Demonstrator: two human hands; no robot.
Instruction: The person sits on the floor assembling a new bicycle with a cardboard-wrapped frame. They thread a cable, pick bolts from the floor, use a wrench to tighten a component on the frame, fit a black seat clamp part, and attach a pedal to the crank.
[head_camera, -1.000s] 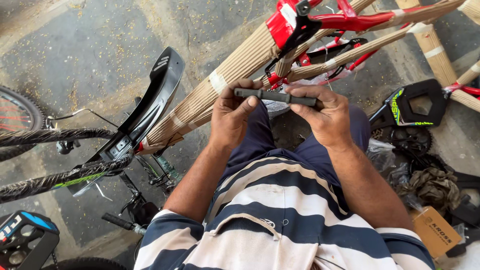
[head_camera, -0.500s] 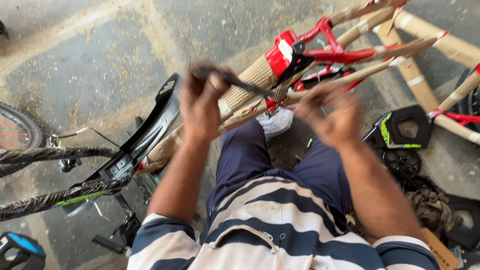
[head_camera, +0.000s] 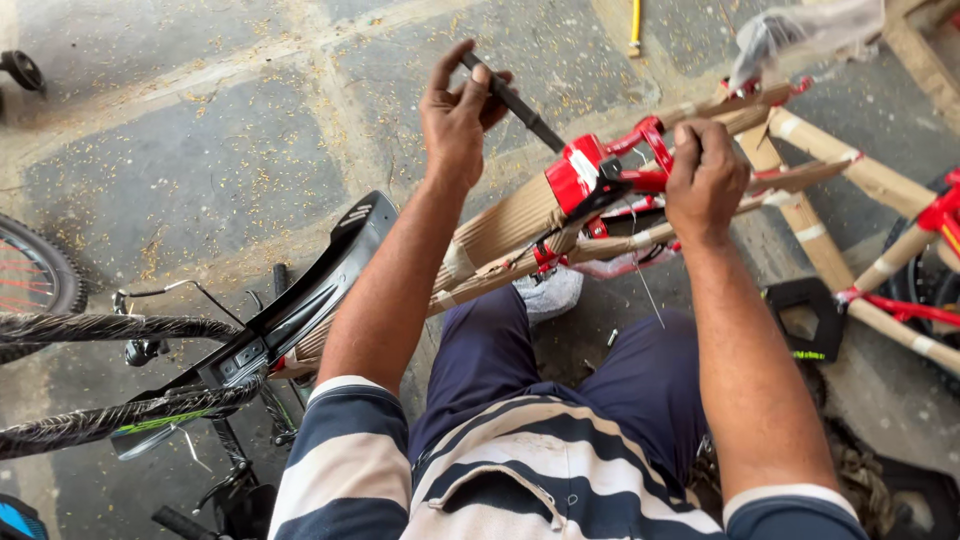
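The far end of the slim black rod-shaped tool (head_camera: 515, 100) runs down behind the red bicycle frame wrapped in brown corrugated cardboard (head_camera: 560, 195), so where its tip ends cannot be made out. The left hand (head_camera: 458, 112) is raised above the frame and pinches the upper end of this tool between thumb and fingertips, the tool slanting down and to the right. The tool is thin, dark and straight, with a matte finish; its exact kind is hard to tell.

The right hand (head_camera: 705, 180) is closed in a fist around a red part of the frame just beside the cardboard wrapping; what lies under its palm is hidden. A clear plastic wrapping (head_camera: 800, 30) at the top edge is cut off by the picture border.

To the left, a black plastic mudguard (head_camera: 320, 290) leans against the wrapped frame, above knobbly black tyres (head_camera: 110, 330) that are only partly in view. A black pedal (head_camera: 805, 320) lies on the grey stone floor (head_camera: 200, 150) to the right.
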